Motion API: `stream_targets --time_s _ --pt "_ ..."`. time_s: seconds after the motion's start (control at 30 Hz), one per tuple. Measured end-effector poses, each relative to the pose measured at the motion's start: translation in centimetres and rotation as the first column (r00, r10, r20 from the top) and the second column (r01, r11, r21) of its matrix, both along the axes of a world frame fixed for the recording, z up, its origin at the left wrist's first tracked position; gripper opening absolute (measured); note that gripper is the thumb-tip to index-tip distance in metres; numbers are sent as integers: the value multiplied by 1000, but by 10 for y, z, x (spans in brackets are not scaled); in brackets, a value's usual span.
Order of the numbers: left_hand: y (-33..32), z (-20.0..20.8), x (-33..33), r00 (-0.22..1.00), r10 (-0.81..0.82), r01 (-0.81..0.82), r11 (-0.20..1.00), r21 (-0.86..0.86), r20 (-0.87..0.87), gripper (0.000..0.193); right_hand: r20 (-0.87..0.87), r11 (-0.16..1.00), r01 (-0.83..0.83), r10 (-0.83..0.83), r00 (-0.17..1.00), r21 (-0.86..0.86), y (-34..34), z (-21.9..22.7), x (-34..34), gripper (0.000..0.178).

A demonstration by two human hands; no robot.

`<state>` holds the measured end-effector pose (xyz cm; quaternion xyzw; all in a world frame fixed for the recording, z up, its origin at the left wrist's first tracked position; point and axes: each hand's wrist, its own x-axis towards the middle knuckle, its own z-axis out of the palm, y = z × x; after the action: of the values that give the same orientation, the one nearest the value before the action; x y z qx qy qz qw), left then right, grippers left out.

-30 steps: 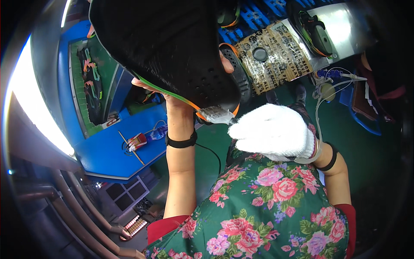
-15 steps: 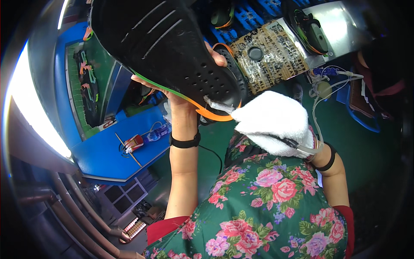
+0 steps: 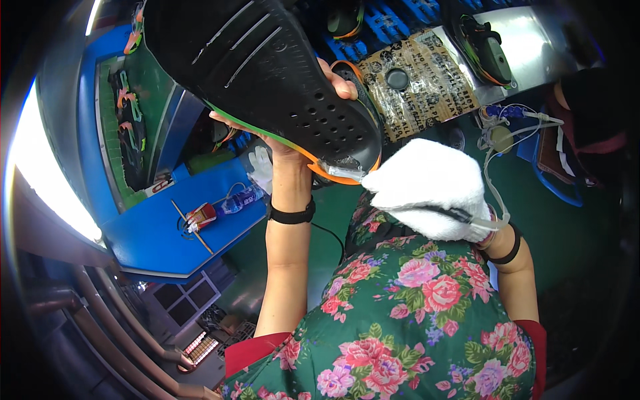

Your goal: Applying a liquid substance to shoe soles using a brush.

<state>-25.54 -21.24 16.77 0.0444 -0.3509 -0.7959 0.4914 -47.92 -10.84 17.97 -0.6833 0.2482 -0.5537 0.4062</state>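
My left hand is closed round a black shoe-sole-shaped piece with an orange and green rim, slits and small round holes. The fingers press on its far edge while the palm is beneath. At the piece's near end, a whitish translucent strip lies along the rim. A folded white terry cloth covers my right hand, and its pointed tip touches the rim beside the strip. A clear hose runs into the cloth near my right wrist. Whatever the right fingers do is hidden beneath it.
A taped cardboard sheet with a dark round disc is ahead. Another dark shoe piece sits beside it on metal. A blue table at left bears a plastic bottle and a red item.
The black sole piece has shifted slightly right in my left hand. The whitish strip, raised from the surface before, now lies flatter along the rim. The cloth-covered right hand has barely moved.
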Motion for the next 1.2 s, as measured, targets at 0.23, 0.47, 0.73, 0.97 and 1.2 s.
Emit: stream_targets --time_s 0.23,0.47,0.73,0.97,1.2 --pt "0 -1 7 998 1 -6 997 79 60 119 -4 999 9 -9 1000 -54 0 1 6 31" --pt "-4 -13 5 998 42 -43 999 18 51 124 -2 1000 8 -8 1000 24 0 14 6 26" --pt "-3 -15 7 995 9 -14 998 57 96 119 37 988 18 -24 999 152 7 4 3 20" --pt "-3 -12 -4 996 10 -18 996 93 85 122 -19 981 136 -135 991 139 -3 -4 -8 18" --pt "-4 -17 -4 995 -67 55 985 164 71 123 222 912 -219 147 964 347 -5 -9 -5 10"
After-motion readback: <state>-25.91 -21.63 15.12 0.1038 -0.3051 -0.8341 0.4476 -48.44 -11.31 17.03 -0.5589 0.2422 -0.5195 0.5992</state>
